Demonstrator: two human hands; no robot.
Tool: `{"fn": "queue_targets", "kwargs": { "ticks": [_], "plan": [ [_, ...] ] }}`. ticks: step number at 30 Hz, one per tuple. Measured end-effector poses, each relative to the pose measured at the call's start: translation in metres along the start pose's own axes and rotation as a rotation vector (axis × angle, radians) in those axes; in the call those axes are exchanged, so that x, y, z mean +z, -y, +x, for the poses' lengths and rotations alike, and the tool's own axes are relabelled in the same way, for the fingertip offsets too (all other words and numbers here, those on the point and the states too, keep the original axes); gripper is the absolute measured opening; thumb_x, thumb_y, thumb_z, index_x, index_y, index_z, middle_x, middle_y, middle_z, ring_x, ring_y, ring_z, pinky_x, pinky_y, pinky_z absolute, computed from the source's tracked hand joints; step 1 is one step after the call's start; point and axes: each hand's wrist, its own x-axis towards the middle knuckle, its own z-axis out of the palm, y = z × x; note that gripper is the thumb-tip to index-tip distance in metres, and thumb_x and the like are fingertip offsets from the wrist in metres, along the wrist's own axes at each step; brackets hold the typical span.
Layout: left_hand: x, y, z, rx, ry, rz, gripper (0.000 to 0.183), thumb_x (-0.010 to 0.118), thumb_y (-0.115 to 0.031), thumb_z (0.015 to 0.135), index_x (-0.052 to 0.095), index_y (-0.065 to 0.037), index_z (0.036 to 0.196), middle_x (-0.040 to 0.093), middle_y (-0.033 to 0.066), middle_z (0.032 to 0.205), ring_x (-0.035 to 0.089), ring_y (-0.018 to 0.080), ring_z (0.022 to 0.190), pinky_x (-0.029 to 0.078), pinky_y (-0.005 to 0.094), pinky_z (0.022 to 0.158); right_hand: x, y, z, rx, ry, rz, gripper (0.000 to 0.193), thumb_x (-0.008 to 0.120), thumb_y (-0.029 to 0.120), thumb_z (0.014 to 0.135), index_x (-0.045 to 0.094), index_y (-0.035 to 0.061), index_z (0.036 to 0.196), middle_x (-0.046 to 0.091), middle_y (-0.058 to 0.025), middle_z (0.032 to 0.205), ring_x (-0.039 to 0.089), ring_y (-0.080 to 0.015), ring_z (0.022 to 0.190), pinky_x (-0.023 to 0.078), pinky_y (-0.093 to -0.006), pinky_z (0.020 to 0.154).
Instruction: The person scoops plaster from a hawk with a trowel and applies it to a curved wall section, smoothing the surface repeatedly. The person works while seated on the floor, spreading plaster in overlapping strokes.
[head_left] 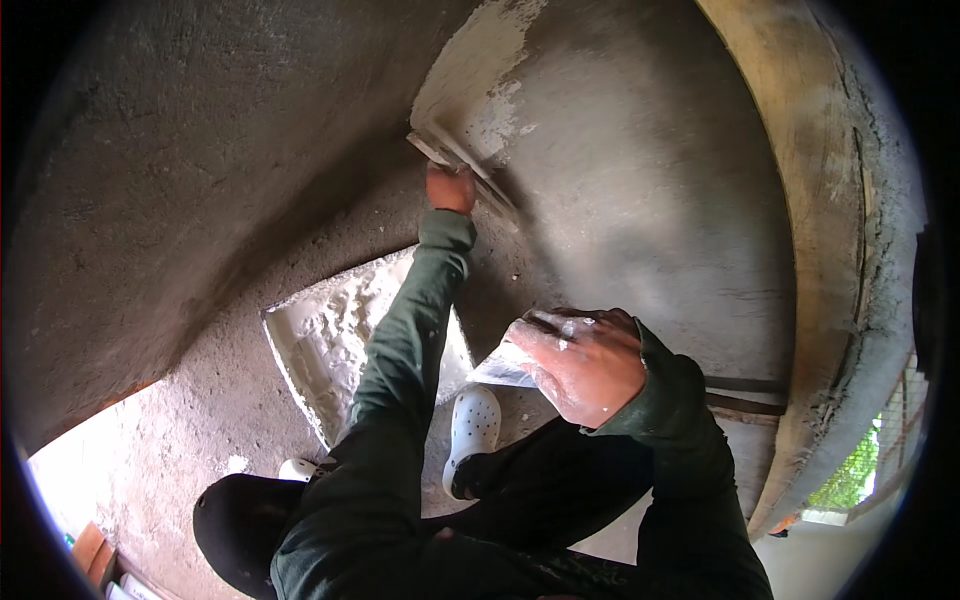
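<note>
My left hand [450, 188] is wrapped round the handle of a plastering trowel [488, 196]. The trowel's long blade lies against the lower wall, close to the corner. Above it a pale patch of wet plaster [478, 70] runs up the grey wall [640, 170]. In my right hand [585, 365], smeared with white, is a putty knife with a flat, pale blade [505, 367]; its handle is hidden by my fingers. Below my left forearm sits a square tray [290, 365] of white plaster, partly covered by my sleeve.
A second wall [200, 150] rises on the left. My white clog [474, 425] stands beside the tray on the rough floor [200, 410]. To the right are a wooden door or window frame [795, 170] and a mesh opening [850, 465]. Reddish blocks [92, 552] lie at the lower left.
</note>
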Motion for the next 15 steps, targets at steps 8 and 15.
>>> {"fn": "queue_targets", "kwargs": {
  "ticks": [8,15],
  "plan": [
    [0.043,-0.102,0.000,0.104,0.138,0.211,0.046,0.079,-0.026,0.078,0.060,0.006,0.106,0.070,0.0274,0.090,0.068,0.0460,0.088,0.055,0.0485,0.078,0.006,-0.001,-0.001,-0.033,-0.021,-0.028,0.034,0.061,0.013,0.090,0.060,0.0024,0.122,0.068,-0.0178,0.113,0.068,-0.0377,0.095,0.055,-0.0466,0.078],
    [0.000,-0.161,-0.034,0.212,0.088,-0.157,0.035,0.074,-0.016,0.081,0.062,0.004,0.107,0.071,0.0244,0.089,0.070,0.0390,0.082,0.055,0.0431,0.075,0.011,-0.006,-0.002,-0.133,-0.133,-0.051,0.034,0.060,0.012,0.088,0.060,0.0048,0.122,0.068,-0.0171,0.108,0.070,-0.0353,0.087,0.056,-0.0441,0.074]
  ]
}}
